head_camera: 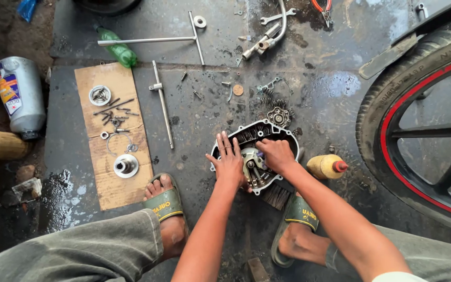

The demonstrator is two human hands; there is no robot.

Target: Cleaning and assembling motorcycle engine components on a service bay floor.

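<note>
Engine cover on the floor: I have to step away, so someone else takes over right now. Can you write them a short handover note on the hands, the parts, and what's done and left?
Left hand: flat on the left rim of the engine cover, steadying it.
Right hand: fingers down inside the cover, on the inner parts; what it grips is hidden.
Parts: cover lies open side up on the wet floor, a brush at its near edge. Removed bolts and rings sit on the cardboard. A gear and springs lie beyond the cover, a yellow bottle to its right.
Done: cover off, small parts laid out.
Left: inner pieces are still mounted.
</note>
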